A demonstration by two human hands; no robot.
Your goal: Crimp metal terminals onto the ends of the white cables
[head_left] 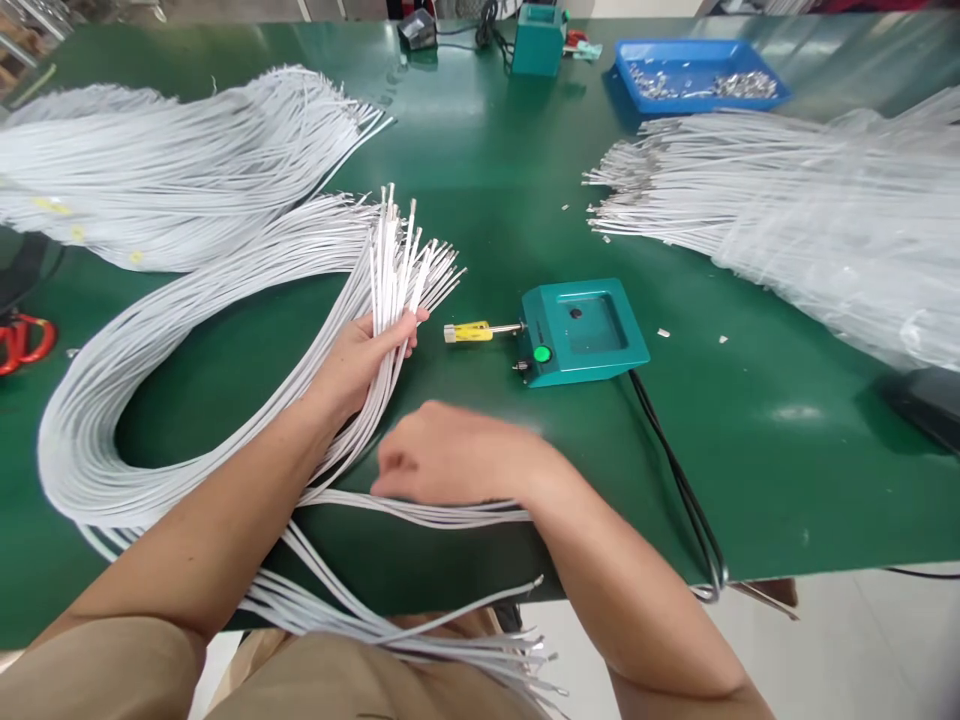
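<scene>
A bundle of white cables [388, 260] with bare metal-tipped ends stands upright in my left hand [360, 355], whose thumb and fingers wrap round it. These cables loop far out to the left and curve back. My right hand [450, 455] is a little blurred, with its fingers curled in just above a few white cables [450, 517] that run to the right; what it holds, if anything, is hidden. Beyond both hands sits a green device [585, 330] with a green button and a yellow-labelled metal tip. More loose cable ends [480, 650] hang over the front edge near my lap.
A large pile of white cables [187, 170] lies back left, another bundle [810, 200] with plastic wrap at right. A blue tray [701, 75] holds small metal parts. Another green device [538, 40] stands at the back. Red-handled scissors [28, 343] lie far left. Black cords [679, 475] cross the front edge.
</scene>
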